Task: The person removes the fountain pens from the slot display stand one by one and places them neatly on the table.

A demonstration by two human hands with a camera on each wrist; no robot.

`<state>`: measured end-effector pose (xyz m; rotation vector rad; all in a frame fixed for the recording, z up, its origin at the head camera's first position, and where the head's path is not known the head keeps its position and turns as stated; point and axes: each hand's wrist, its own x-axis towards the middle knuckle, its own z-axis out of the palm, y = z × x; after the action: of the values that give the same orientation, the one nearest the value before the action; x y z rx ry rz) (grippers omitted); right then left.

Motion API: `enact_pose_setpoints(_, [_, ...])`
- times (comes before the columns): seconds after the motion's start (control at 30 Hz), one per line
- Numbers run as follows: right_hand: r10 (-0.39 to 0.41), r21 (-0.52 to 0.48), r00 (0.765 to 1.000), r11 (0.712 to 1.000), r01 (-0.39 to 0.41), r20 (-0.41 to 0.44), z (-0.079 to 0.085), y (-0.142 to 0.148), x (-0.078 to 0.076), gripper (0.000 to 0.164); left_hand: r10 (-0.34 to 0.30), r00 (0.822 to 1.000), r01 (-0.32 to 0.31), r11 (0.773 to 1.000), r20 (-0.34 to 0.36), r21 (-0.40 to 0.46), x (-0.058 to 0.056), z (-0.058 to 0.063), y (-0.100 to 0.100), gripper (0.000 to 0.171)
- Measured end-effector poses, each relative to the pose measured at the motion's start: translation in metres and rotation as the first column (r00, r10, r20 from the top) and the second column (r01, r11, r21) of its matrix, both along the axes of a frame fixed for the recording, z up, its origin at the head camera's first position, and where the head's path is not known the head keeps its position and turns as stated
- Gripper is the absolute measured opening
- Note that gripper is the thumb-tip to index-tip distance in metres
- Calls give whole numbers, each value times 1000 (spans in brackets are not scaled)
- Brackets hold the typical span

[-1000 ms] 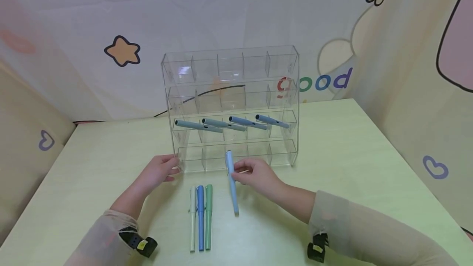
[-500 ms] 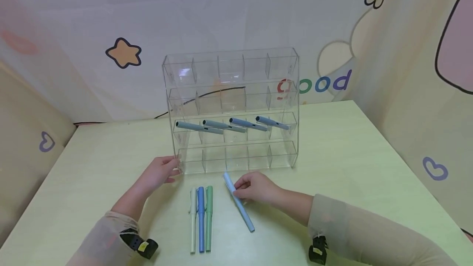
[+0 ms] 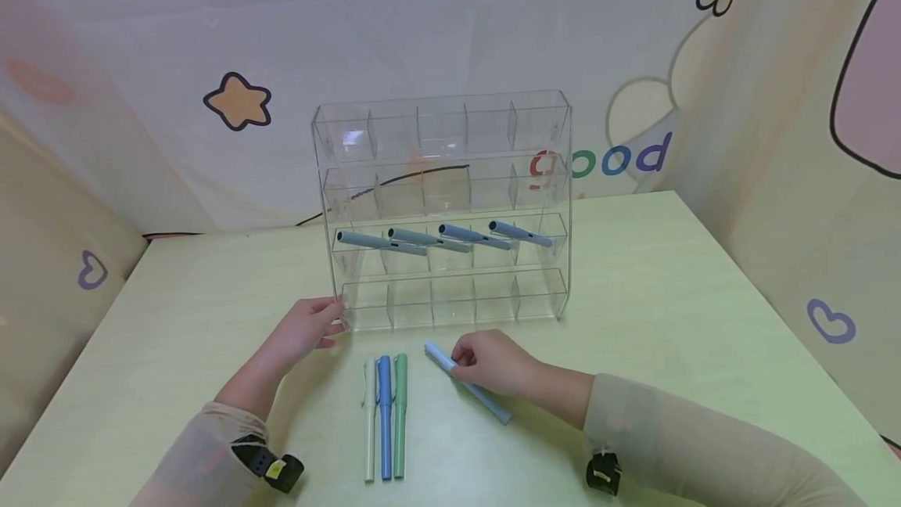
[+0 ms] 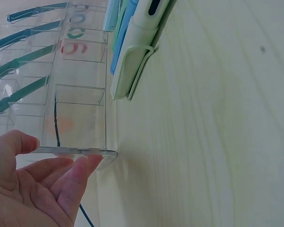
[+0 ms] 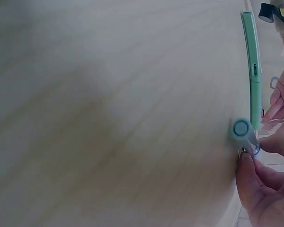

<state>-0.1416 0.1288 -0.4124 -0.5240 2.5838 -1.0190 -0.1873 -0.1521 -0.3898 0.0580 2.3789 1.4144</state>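
My left hand (image 3: 308, 327) pinches the lower left side of a clear acrylic display rack (image 3: 450, 311); the left wrist view has the rack's edge (image 4: 80, 150) between thumb and fingers. In the head view my right hand (image 3: 496, 362) pinches a light blue pen (image 3: 489, 401) near its middle, low over the table in front of the rack. That pen slants, its far end to the left. Left of it lie three pens side by side: a pale green pen (image 3: 369, 421), a blue pen (image 3: 385, 417) and a green pen (image 3: 400, 417).
Several bluish pens, among them a blue pen (image 3: 521, 233), rest slanted in the rack's second tier from the bottom. The pale table (image 3: 633, 288) reaches back to a printed cloth backdrop (image 3: 436, 30), with cloth at both sides too.
The light blue pen has come down and toward me from the rack's bottom front, its near end swinging right, in my right hand. My left hand stays at the rack.
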Motion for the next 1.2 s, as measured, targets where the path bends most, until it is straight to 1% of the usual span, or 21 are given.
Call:
enact_pose_setpoints(0.23, [26, 45, 999, 999, -25, -22, 3, -1, 2, 19, 7, 1000, -7, 1000, -1, 11, 0, -1, -1, 50])
enact_pose_setpoints(0.43, [40, 160, 998, 987, -30, -58, 11, 0, 6, 28, 12, 1000, -11, 1000, -4, 18, -1, -2, 0, 50])
enact_pose_setpoints(0.53, [62, 187, 995, 981, -47, -74, 12, 2, 6, 26, 13, 1000, -13, 1000, -6, 21, -1, -2, 0, 49])
enact_pose_setpoints(0.7, [99, 152, 993, 984, -89, -58, 12, 6, 3, 10, 14, 1000, -13, 1000, -7, 16, -1, -2, 0, 49])
enact_pose_setpoints(0.8, [97, 127, 995, 988, -92, -39, 12, 9, 3, 10, 15, 1000, -15, 1000, -3, 10, -1, -3, 0, 49])
enact_pose_setpoints(0.9, [97, 106, 995, 990, -94, -23, 9, 10, 2, 19, 15, 1000, -15, 1000, 0, 7, 0, -3, -1, 50])
enact_pose_setpoints(0.97, [94, 77, 996, 993, -94, 1, 8, 10, 3, 28, 13, 1000, -13, 1000, 0, 6, 0, -3, -1, 50])
enact_pose_setpoints(1.07, [86, 19, 995, 996, -88, 56, 5, 7, 5, 38, 11, 1000, -11, 1000, -3, 6, 0, -2, -1, 50])
enact_pose_setpoints(1.17, [75, -38, 990, 997, -70, 124, 2, 2, 8, 52, 10, 1000, -10, 1000, -4, 7, 0, -2, -1, 50])
enact_pose_setpoints(1.2, [74, -52, 987, 996, -67, 141, 2, -1, 9, 54, 10, 1000, -10, 1000, -4, 8, 0, -2, -1, 50])
